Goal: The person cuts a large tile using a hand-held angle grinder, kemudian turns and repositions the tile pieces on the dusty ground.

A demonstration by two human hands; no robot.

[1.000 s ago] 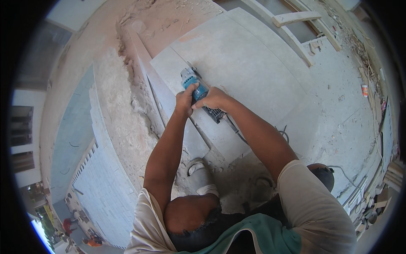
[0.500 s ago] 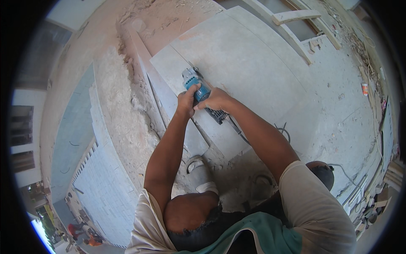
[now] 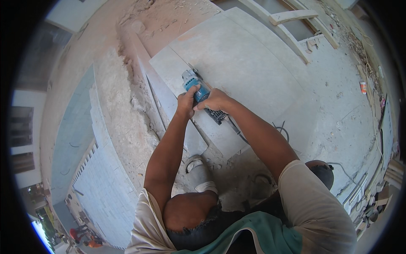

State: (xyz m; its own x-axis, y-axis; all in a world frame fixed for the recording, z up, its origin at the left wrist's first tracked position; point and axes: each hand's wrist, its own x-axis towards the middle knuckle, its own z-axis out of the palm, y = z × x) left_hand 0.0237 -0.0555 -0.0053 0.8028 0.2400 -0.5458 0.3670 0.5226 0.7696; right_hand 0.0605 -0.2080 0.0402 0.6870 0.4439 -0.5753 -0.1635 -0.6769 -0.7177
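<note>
My left hand (image 3: pixel 186 101) is closed on the body of a blue and grey angle grinder (image 3: pixel 198 86), its thumb over the top. My right hand (image 3: pixel 213 102) grips the same grinder just behind, fingers wrapped round it. The grinder lies tilted diagonally over a large pale tile (image 3: pixel 253 63), its head at a straight line running across the tile. Its black rear end trails a dark cable (image 3: pixel 234 129) beneath my right forearm. A narrower tile strip (image 3: pixel 193 139) lies under my left wrist. The grinder's disc is too small to make out clearly.
Broken concrete edging (image 3: pixel 139 101) runs left of the tile; farther left is light-blue tiling (image 3: pixel 99 194). A wooden frame (image 3: pixel 292 17) lies at the top right, with debris and an orange-white cup (image 3: pixel 362 87) along the right. People in red and orange (image 3: pixel 75 233) are at the lower left. My shoe (image 3: pixel 196 171) is below.
Over the last second the grinder and both my hands have moved a few pixels right and down along the line on the tile. Both hands keep their grip.
</note>
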